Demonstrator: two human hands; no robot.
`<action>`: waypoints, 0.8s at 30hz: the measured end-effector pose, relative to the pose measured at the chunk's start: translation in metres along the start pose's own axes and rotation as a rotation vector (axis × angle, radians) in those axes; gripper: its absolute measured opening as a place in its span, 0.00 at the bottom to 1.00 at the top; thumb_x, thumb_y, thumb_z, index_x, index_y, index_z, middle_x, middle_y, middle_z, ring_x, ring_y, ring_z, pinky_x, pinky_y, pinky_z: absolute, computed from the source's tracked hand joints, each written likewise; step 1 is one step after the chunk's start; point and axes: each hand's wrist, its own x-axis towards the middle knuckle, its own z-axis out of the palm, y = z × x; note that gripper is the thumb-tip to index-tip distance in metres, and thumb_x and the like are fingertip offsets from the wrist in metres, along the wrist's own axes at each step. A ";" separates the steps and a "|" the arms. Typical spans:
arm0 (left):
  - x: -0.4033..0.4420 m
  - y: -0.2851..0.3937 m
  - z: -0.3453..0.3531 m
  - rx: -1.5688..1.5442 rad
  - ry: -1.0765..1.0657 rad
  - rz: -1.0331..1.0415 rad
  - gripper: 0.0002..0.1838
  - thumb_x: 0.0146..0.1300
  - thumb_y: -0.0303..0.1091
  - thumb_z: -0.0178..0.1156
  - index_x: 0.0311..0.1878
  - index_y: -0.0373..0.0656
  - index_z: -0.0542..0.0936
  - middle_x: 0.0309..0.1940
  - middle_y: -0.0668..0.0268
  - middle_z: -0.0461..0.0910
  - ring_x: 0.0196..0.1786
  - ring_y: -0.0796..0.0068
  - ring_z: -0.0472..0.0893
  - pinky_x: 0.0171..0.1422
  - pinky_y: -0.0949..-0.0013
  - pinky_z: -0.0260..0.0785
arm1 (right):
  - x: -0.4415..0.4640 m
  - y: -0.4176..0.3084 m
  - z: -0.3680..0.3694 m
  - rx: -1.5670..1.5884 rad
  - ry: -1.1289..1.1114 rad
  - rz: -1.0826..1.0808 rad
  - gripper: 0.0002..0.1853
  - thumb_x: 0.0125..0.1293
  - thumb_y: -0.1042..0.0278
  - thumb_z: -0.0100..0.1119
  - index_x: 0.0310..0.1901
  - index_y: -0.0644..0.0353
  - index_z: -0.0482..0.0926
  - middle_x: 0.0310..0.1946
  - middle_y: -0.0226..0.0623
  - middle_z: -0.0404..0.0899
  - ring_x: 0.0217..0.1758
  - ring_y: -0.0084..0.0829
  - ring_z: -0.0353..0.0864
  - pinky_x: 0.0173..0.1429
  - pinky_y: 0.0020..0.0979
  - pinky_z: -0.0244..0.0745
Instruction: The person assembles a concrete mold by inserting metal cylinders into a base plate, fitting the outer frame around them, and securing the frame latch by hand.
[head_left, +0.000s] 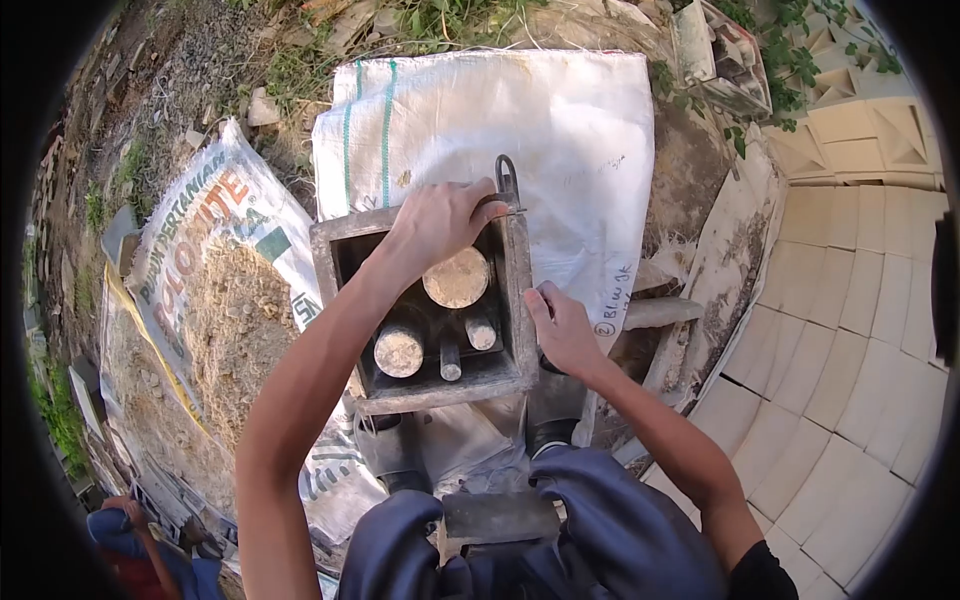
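Note:
A grey square mould box (445,399) stands between my boots, with several upright round cores of different widths inside. The widest core (457,280) has a sandy top, and a smaller core (399,352) sits towards the lower left. My left hand (440,222) reaches across the box, fingers curled over its far right corner. Beside those fingers a dark metal loop (507,176) sticks up; whether they grip it too I cannot tell. My right hand (566,334) is closed around the right wall, thumb on the rim.
Under the box lies a white woven sack (500,110). Left is a heap of sandy material (235,320) on a printed sack (190,220). Pale blocks (830,400) are stacked along the right. Another person (140,550) is at the lower left.

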 end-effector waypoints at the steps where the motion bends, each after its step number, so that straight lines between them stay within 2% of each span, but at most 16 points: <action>1: 0.001 -0.003 -0.001 0.012 -0.025 0.019 0.18 0.69 0.50 0.55 0.41 0.42 0.77 0.25 0.55 0.81 0.32 0.47 0.81 0.37 0.51 0.72 | -0.004 0.005 0.015 0.061 0.084 -0.034 0.22 0.74 0.51 0.47 0.35 0.66 0.70 0.22 0.55 0.70 0.28 0.58 0.70 0.36 0.48 0.65; 2: 0.003 -0.006 -0.003 0.029 -0.047 0.036 0.19 0.69 0.51 0.55 0.41 0.42 0.77 0.25 0.54 0.80 0.32 0.47 0.81 0.36 0.51 0.71 | -0.006 0.006 0.028 0.123 0.167 -0.072 0.22 0.75 0.51 0.46 0.36 0.66 0.69 0.22 0.54 0.70 0.27 0.57 0.69 0.36 0.47 0.64; 3: 0.004 -0.008 -0.002 0.029 -0.009 0.068 0.20 0.68 0.52 0.56 0.40 0.42 0.77 0.23 0.54 0.80 0.30 0.46 0.80 0.35 0.51 0.71 | -0.009 0.003 0.039 0.121 0.226 -0.036 0.19 0.77 0.55 0.44 0.37 0.65 0.67 0.21 0.45 0.67 0.25 0.36 0.63 0.34 0.38 0.64; 6: 0.004 -0.012 0.001 0.031 0.017 0.095 0.20 0.67 0.52 0.56 0.40 0.42 0.79 0.19 0.54 0.79 0.28 0.48 0.81 0.33 0.51 0.71 | -0.010 -0.003 0.047 0.232 0.320 -0.018 0.19 0.77 0.56 0.43 0.36 0.65 0.66 0.22 0.43 0.65 0.26 0.34 0.61 0.35 0.37 0.64; 7: 0.004 -0.012 0.001 0.020 0.029 0.110 0.20 0.67 0.53 0.56 0.42 0.42 0.80 0.19 0.54 0.79 0.28 0.48 0.81 0.33 0.51 0.71 | -0.009 -0.002 0.049 0.232 0.313 -0.016 0.19 0.77 0.56 0.43 0.36 0.65 0.66 0.22 0.43 0.65 0.26 0.34 0.61 0.35 0.37 0.64; 9: 0.003 -0.014 0.002 0.014 0.048 0.124 0.20 0.67 0.52 0.56 0.42 0.42 0.80 0.18 0.54 0.79 0.27 0.48 0.81 0.32 0.51 0.71 | -0.006 0.002 0.050 0.185 0.343 -0.037 0.20 0.78 0.55 0.41 0.36 0.66 0.67 0.22 0.51 0.67 0.26 0.48 0.66 0.36 0.43 0.64; 15: 0.003 -0.014 0.004 -0.008 0.046 0.107 0.18 0.67 0.49 0.58 0.39 0.41 0.77 0.22 0.52 0.80 0.30 0.45 0.80 0.34 0.50 0.71 | -0.005 0.000 0.052 0.264 0.351 -0.069 0.19 0.78 0.55 0.40 0.37 0.66 0.67 0.22 0.49 0.66 0.26 0.43 0.61 0.35 0.42 0.63; 19: 0.004 -0.012 0.004 0.005 0.041 0.100 0.18 0.68 0.48 0.57 0.36 0.40 0.75 0.22 0.51 0.80 0.29 0.45 0.80 0.34 0.49 0.71 | -0.001 0.004 0.054 0.260 0.356 -0.086 0.19 0.78 0.55 0.39 0.38 0.65 0.67 0.22 0.50 0.66 0.26 0.45 0.61 0.35 0.42 0.63; 23: 0.005 -0.010 -0.002 0.042 -0.008 0.069 0.17 0.68 0.47 0.57 0.38 0.40 0.77 0.22 0.52 0.80 0.30 0.44 0.80 0.35 0.51 0.72 | 0.001 0.007 0.054 0.185 0.387 -0.138 0.20 0.78 0.56 0.39 0.38 0.67 0.68 0.23 0.53 0.69 0.27 0.53 0.66 0.36 0.45 0.64; 24: 0.006 -0.009 -0.005 -0.048 -0.064 0.025 0.16 0.69 0.45 0.57 0.41 0.39 0.77 0.28 0.52 0.81 0.34 0.46 0.81 0.38 0.52 0.73 | 0.000 0.007 0.055 0.141 0.383 -0.134 0.20 0.78 0.56 0.39 0.39 0.68 0.68 0.24 0.55 0.70 0.29 0.57 0.68 0.36 0.46 0.64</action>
